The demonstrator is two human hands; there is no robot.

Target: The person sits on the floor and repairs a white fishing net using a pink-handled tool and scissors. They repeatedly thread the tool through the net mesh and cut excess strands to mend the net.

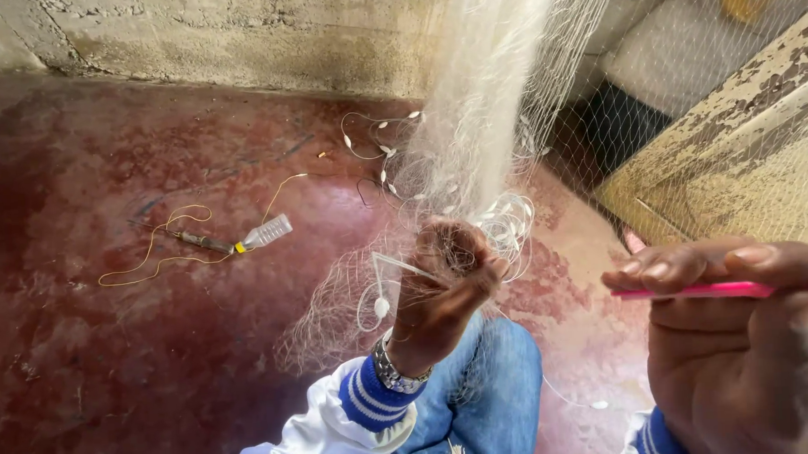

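net (472,115): my left hand (443,289) bunches its mesh, fingers curled tight
needle: right hand (745,348) pinches pink netting needle (725,289)
step: mending, i reckon
next: needs needle tip threaded through a held loop

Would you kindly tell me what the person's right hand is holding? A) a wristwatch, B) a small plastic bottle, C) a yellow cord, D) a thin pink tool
D: the right hand pinches a thin pink tool between thumb and fingers, while the left hand grips the net; the bottle and yellow cord lie on the floor.
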